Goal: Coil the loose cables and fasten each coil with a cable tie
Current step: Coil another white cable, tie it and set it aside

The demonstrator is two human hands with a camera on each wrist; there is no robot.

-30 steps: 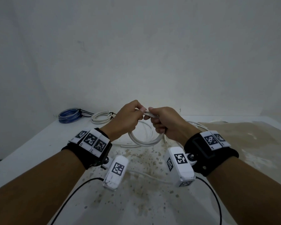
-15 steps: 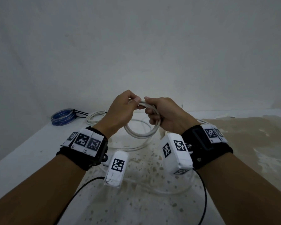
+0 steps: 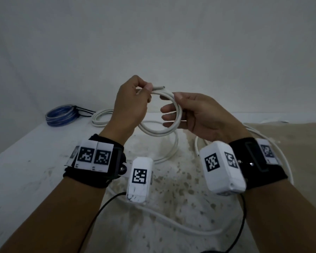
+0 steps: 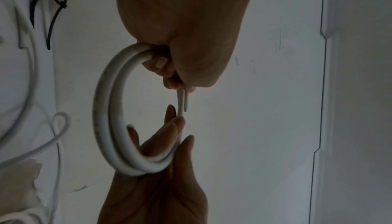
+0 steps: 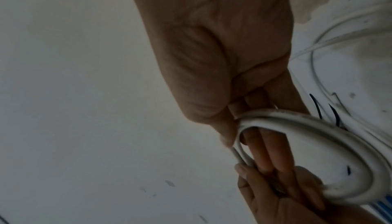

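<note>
White cable [image 3: 161,131], wound into a couple of small loops, hangs in the air between both hands above the table [image 3: 26,161], its cut end poking out past the left thumb while the rest trails loose over the tabletop. It looks light but stiff and springy, likely to unwind if let go, so it is best held where the turns overlap: the left hand [image 3: 130,108] pinches them at the top, and the right hand [image 3: 204,117] has fingers spread through the loop, thumb pressed on it
</note>
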